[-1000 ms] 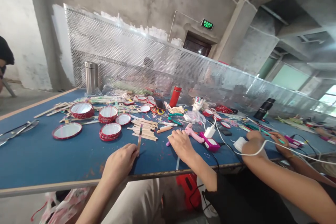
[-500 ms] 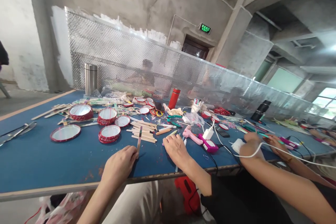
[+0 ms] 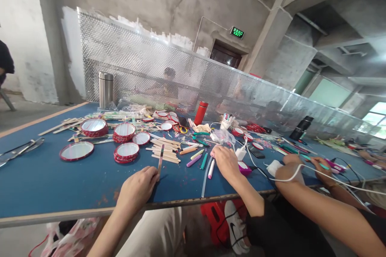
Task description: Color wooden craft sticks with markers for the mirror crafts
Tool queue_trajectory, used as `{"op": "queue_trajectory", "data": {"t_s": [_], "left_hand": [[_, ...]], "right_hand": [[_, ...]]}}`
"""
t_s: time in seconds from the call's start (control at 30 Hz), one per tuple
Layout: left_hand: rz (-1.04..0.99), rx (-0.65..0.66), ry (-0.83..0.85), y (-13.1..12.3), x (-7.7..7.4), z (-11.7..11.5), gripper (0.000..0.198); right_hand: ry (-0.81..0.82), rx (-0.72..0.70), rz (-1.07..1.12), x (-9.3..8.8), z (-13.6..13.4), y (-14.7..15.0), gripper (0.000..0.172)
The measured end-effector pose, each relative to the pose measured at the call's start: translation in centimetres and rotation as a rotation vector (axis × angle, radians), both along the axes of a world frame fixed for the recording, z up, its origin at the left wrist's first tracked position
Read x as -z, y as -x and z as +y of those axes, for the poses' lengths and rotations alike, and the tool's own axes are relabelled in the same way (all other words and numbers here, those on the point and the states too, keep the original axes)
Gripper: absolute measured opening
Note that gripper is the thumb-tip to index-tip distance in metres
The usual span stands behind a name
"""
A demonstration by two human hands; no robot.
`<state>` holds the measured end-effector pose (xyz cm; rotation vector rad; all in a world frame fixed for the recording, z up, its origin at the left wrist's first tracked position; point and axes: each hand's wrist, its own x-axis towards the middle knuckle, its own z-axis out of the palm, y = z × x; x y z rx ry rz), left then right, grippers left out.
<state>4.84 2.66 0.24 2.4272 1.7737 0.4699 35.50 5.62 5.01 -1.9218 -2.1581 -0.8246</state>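
Observation:
My left hand (image 3: 139,186) is closed near the front edge of the blue table (image 3: 75,184), gripping a wooden stick (image 3: 161,160) that stands up, partly dark along its length. Over the pink glue gun (image 3: 213,153) lies my right hand (image 3: 226,164), its fingers curled round it; most of the gun is hidden. Left of that hand are a white marker with a pink end (image 3: 211,169), a teal marker (image 3: 204,161), a purple marker (image 3: 194,160) and a clear strip (image 3: 206,180). Loose wooden sticks (image 3: 164,148) lie behind my left hand.
Red-rimmed round mirrors (image 3: 126,151) are stacked at the left. A steel flask (image 3: 106,90) and a red bottle (image 3: 201,113) stand at the back. White cable (image 3: 288,177) crosses a person's arm (image 3: 325,204) at the right.
My right hand has moved right, from the markers to the pink glue gun, uncovering the purple and teal markers. My left hand still holds the stick in nearly the same place.

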Motion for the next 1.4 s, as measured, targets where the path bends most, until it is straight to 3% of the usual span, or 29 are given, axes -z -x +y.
{"op": "queue_trajectory", "data": {"t_s": [0.17,0.57,0.97,1.17,1.33,1.4], "left_hand": [[0.006,0.0,0.011,0.0,-0.2,0.0,0.022],[-0.038,-0.029,0.064,-0.2,-0.5,-0.1,0.021],[-0.063,-0.032,0.035,-0.3,-0.1,-0.1,0.02],[-0.069,-0.022,0.028,-0.2,-0.3,-0.2,0.021],[-0.056,-0.019,0.031,-0.3,-0.4,-0.3,0.02],[-0.052,-0.02,0.038,-0.3,-0.5,-0.3,0.02]], "right_hand": [[0.047,-0.016,0.041,-0.2,1.3,0.1,0.021],[0.181,-0.221,-0.046,1.8,6.3,5.6,0.018],[0.241,-0.314,-0.025,2.1,8.0,5.8,0.015],[0.216,-0.375,0.25,1.6,7.5,5.8,0.013],[0.069,-0.351,0.703,0.4,6.6,5.1,0.004],[0.051,-0.353,0.925,-0.2,6.6,4.9,0.013]]}}
